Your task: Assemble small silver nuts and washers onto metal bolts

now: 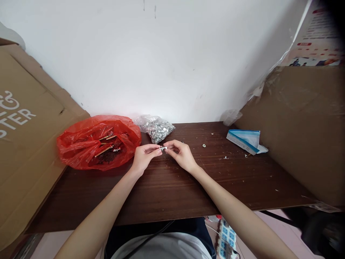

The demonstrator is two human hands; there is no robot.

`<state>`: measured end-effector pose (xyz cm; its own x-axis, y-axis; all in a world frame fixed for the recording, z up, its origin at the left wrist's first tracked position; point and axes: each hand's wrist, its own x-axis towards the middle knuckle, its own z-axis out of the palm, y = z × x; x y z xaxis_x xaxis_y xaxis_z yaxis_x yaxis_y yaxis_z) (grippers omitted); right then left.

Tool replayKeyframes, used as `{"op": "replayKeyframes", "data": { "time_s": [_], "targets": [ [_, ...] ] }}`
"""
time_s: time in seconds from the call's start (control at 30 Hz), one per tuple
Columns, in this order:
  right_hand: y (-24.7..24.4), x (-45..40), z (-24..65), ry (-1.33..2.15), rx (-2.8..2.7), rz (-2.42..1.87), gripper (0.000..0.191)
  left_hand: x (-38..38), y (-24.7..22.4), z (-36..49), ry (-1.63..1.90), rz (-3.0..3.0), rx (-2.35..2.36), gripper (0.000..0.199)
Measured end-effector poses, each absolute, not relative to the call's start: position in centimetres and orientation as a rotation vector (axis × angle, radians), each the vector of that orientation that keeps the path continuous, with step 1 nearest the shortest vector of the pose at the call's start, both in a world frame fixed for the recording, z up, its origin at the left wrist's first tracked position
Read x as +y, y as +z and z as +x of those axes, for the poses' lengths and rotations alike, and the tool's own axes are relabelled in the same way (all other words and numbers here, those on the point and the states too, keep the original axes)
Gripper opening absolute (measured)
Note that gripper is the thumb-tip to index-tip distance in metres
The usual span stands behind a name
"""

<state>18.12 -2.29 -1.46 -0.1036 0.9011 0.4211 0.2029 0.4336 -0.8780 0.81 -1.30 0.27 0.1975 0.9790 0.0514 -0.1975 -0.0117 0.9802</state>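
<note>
Over the middle of the table, my left hand and my right hand meet fingertip to fingertip. Both pinch a small shiny metal fitting, one at each end; its exact kind is too small to make out. Just behind them lies a clear plastic bag full of small silvery metal parts. To the left of my left hand, a red plastic bag lies spread open. Inside it are gold-coloured rods with metal ends and a heap of small dark pieces.
Cardboard boxes flank the brown table, one left and one right. A blue and white packet lies at the right. A small ring-shaped piece and scraps dot the surface. Below the front edge is a power strip.
</note>
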Motion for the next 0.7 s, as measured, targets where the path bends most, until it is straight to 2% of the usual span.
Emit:
{"op": "replayKeyframes", "data": {
  "time_s": [0.23,0.37,0.47,0.6,0.7],
  "targets": [
    [-0.97,-2.50,18.18,0.843,-1.627,-1.057,0.029,-1.25,0.08,0.82,1.186,1.319,0.961,0.031],
    [-1.18,-2.31,18.34,0.950,-1.675,-1.091,0.045,-1.20,-0.02,0.89,1.182,1.359,0.966,0.031],
    [-1.26,-2.23,18.36,1.042,-1.662,-1.035,0.038,-1.18,0.01,0.85,1.199,1.367,0.974,0.030],
    [-1.11,-2.37,18.26,0.997,-1.678,-1.025,0.033,-1.20,0.13,0.81,1.218,1.336,0.965,0.031],
    [-0.95,-2.54,18.22,1.025,-1.718,-1.033,0.042,-1.27,0.24,0.85,1.215,1.334,0.964,0.031]
  ]
}}
